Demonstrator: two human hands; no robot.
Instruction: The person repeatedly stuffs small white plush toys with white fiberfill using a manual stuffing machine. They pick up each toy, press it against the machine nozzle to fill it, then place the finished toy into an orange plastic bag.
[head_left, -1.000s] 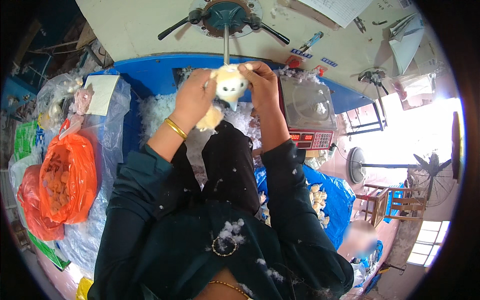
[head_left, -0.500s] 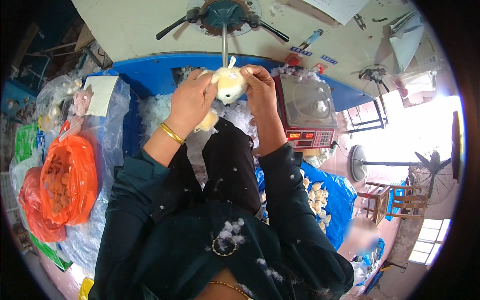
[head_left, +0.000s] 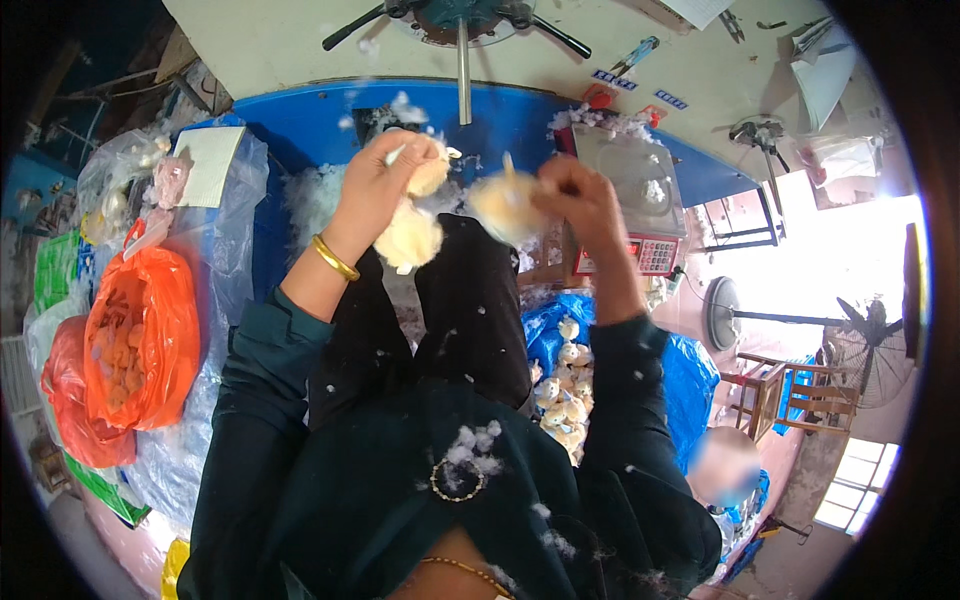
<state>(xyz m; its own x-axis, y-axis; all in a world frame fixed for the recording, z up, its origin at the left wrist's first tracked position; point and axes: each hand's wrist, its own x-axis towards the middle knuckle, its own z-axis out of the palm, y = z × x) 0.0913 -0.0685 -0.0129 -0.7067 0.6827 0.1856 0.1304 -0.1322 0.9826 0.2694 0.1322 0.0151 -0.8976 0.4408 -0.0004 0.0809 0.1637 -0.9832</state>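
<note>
My right hand [head_left: 582,205] is closed on a small cream plush toy [head_left: 503,207], which is smeared by motion. A pale tab sticks up from its top. My left hand [head_left: 385,185] pinches another cream plush piece [head_left: 410,238]; part of it bulges above the fingers and part hangs below, and I cannot tell whether it is one piece or two. Both hands are raised over my knees, apart from each other. Just beyond them, a bare metal tube [head_left: 463,85] points toward me from the machine, touching neither toy. Tufts of white stuffing [head_left: 320,215] lie around.
A red digital scale [head_left: 645,252] stands at right. Below it, several finished plush toys [head_left: 565,410] lie on blue plastic sheeting [head_left: 690,370]. An orange bag [head_left: 165,350] of small brown pieces stands at left. A person [head_left: 725,468] is at lower right, beyond a fan [head_left: 865,330] and wooden chairs.
The plush toy has come off the metal tube. My right hand has carried it to the right, away from my left hand, which keeps its plush piece. The view has shifted slightly.
</note>
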